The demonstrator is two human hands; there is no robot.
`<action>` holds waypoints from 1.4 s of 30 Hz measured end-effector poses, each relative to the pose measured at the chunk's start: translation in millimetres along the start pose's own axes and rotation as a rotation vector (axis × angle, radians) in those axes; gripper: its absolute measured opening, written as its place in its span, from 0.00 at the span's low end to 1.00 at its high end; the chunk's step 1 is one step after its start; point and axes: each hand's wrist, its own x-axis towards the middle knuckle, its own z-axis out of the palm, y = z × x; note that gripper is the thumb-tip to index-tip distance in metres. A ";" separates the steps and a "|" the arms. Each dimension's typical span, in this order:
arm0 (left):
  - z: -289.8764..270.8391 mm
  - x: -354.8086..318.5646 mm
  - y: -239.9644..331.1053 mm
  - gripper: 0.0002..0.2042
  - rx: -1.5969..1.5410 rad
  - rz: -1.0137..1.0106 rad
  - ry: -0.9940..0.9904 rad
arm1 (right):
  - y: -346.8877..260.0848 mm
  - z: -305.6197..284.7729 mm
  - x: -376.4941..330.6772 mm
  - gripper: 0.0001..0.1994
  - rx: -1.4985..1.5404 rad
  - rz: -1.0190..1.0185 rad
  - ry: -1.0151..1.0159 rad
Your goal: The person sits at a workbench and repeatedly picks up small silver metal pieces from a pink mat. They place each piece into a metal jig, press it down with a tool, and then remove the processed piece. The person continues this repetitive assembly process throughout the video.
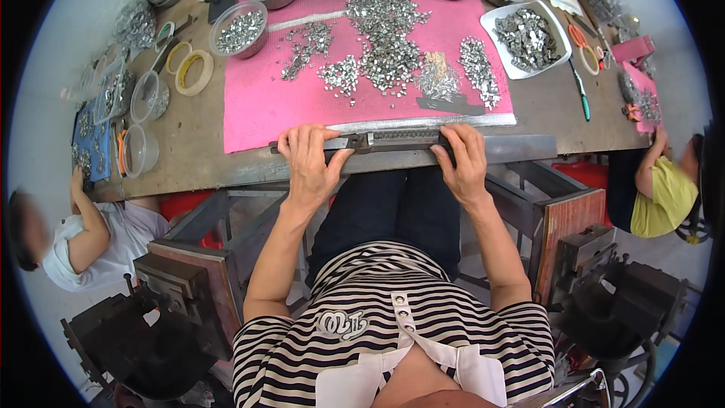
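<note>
A long dark metal bar fixture [396, 147] lies level along the front edge of the table, with a row of small silvery pieces in its middle stretch. My left hand [308, 160] is closed round its left part, thumb on the near side and fingers over the far side. The right end is gripped the same way by my right hand [462, 157]. Just beyond the bar, a pink mat [260, 106] carries loose piles of small metal pieces [385, 42]. Thin metal pins [439, 80] lie in a heap before my right hand, beside a dark flat strip [451, 106].
Clear tubs of metal pieces [240, 29] line the mat's far side; a white dish [526, 40] stands right. Tape rolls [194, 72] lie left, a green-handled tool [584, 98] right. Co-workers sit at left [98, 238] and right [664, 193]. Dark machines [174, 295] flank me.
</note>
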 end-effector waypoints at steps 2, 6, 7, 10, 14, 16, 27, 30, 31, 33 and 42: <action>-7.0 5.9 -2.8 0.22 -0.049 0.027 -0.056 | -0.6 3.6 -2.6 0.20 -0.024 -0.017 0.048; -12.3 12.7 13.4 0.20 -0.045 0.071 -0.059 | 2.9 8.9 -5.8 0.20 -0.064 -0.060 0.090; -8.0 11.1 13.1 0.20 -0.047 0.050 -0.063 | 2.5 8.4 -4.6 0.21 -0.035 -0.025 0.084; -2.5 5.4 10.7 0.19 -0.077 0.042 -0.028 | -1.9 4.6 -4.1 0.21 0.002 0.035 0.068; 2.8 -2.3 11.3 0.19 -0.060 0.090 0.031 | -3.2 6.5 -15.9 0.23 -0.050 -0.003 0.102; 4.6 -4.7 9.9 0.19 -0.042 0.098 0.028 | -3.0 8.2 -19.5 0.23 -0.055 -0.011 0.122; 2.4 -3.1 9.7 0.17 -0.096 0.080 -0.012 | -3.5 5.0 -14.8 0.23 -0.049 -0.015 0.094; -1.2 7.4 6.0 0.18 -0.098 0.068 -0.033 | -3.2 -3.0 0.5 0.21 -0.003 0.027 0.002; -2.2 13.6 4.5 0.18 -0.091 0.055 -0.037 | -2.3 -6.7 8.1 0.21 0.022 0.027 -0.046; -3.2 20.0 3.2 0.18 -0.091 0.048 -0.049 | 0.5 -13.0 22.7 0.19 0.069 0.026 -0.143; -2.0 47.3 11.5 0.10 -0.167 0.132 -0.052 | -2.1 -14.1 34.7 0.15 0.080 0.027 -0.149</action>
